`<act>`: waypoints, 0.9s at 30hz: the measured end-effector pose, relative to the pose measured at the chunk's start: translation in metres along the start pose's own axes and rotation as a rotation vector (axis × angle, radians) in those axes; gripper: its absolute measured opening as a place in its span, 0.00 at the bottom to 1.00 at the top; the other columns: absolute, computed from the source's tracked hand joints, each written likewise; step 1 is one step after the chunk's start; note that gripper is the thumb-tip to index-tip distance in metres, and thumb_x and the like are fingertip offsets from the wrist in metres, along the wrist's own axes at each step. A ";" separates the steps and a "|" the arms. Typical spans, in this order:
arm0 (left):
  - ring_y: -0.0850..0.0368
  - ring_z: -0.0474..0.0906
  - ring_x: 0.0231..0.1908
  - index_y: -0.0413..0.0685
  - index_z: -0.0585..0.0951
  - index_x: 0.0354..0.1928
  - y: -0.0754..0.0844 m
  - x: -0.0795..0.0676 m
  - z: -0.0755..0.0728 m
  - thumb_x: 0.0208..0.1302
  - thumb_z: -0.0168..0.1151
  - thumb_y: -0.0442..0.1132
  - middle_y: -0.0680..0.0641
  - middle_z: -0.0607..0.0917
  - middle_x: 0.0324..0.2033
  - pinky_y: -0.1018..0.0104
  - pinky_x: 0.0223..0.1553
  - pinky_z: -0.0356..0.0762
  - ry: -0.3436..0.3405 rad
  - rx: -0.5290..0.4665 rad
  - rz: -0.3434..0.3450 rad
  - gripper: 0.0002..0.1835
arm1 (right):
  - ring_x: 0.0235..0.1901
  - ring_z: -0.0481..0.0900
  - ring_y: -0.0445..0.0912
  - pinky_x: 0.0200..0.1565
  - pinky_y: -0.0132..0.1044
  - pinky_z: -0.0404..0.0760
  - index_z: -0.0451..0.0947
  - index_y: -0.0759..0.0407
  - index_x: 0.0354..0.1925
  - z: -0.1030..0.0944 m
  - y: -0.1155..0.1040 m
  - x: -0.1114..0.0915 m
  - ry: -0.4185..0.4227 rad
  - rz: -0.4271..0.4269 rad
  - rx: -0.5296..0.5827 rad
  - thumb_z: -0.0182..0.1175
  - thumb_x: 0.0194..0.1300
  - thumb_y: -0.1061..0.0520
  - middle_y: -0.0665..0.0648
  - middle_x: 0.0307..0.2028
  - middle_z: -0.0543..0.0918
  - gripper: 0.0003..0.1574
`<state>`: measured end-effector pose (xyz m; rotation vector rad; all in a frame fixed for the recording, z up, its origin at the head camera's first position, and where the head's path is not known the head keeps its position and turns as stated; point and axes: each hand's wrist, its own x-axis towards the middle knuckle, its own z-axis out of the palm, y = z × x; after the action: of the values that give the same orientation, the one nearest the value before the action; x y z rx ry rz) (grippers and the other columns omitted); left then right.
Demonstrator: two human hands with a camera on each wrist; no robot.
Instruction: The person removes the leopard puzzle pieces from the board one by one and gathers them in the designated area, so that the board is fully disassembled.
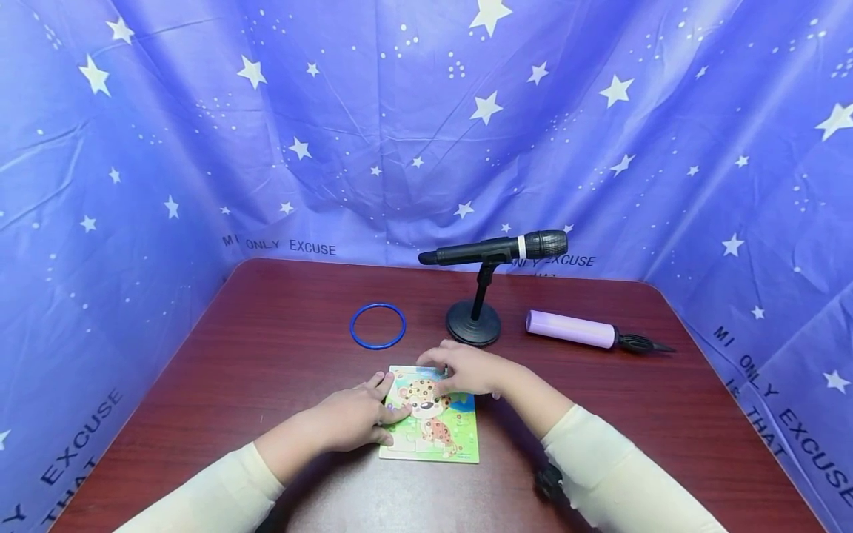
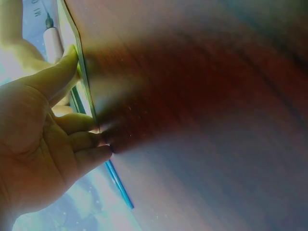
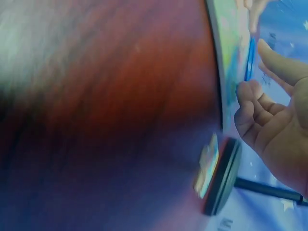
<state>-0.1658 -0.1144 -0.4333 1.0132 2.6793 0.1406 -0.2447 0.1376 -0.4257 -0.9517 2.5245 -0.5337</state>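
Leopard puzzle (image 1: 433, 429) is lying flat on the dark red surface (image 1: 280, 333), right in front of me. My left hand (image 1: 349, 414) is resting along its left side, the fingers spread apart. My right hand (image 1: 466, 368) is arching over its top right corner, hiding part of the picture; thumb and fingers are curving with a gap between them, and I can't tell whether the tips are touching the board. Beyond the puzzle a blue ring (image 1: 378, 348) is lying on its own. To the right of the ring, a black microphone (image 1: 469, 254) is leaning in its stand (image 1: 474, 324), just past my right hand, and further right a purple pump (image 1: 570, 329) is lying with its black nozzle pointing away to the right. From the right wrist, a small coloured piece (image 3: 208, 166) is showing near the stand's base, perhaps a puzzle piece, though that view is blurring. The starry curtain (image 1: 373, 200) is reading "ONLY EXCUSE" at left and "MI ONLY EXCUSE" at right, while the microphone is blocking some letters at the back.
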 end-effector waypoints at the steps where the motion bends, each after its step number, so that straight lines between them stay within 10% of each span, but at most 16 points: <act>1: 0.36 0.56 0.72 0.74 0.73 0.66 0.000 0.000 0.000 0.61 0.62 0.59 0.31 0.58 0.72 0.43 0.61 0.72 0.001 0.001 0.003 0.29 | 0.42 0.75 0.41 0.46 0.39 0.76 0.73 0.40 0.64 0.003 -0.002 0.002 -0.021 -0.009 -0.018 0.67 0.63 0.46 0.49 0.46 0.74 0.31; 27: 0.37 0.54 0.73 0.75 0.72 0.67 0.000 0.001 0.000 0.62 0.62 0.59 0.33 0.56 0.74 0.40 0.58 0.73 -0.019 -0.021 -0.018 0.29 | 0.33 0.73 0.39 0.38 0.35 0.73 0.72 0.29 0.56 0.010 -0.010 0.009 -0.093 0.025 -0.060 0.68 0.61 0.50 0.47 0.45 0.65 0.28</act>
<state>-0.1668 -0.1141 -0.4341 0.9786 2.6637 0.1546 -0.2408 0.1224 -0.4314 -0.9422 2.4784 -0.3988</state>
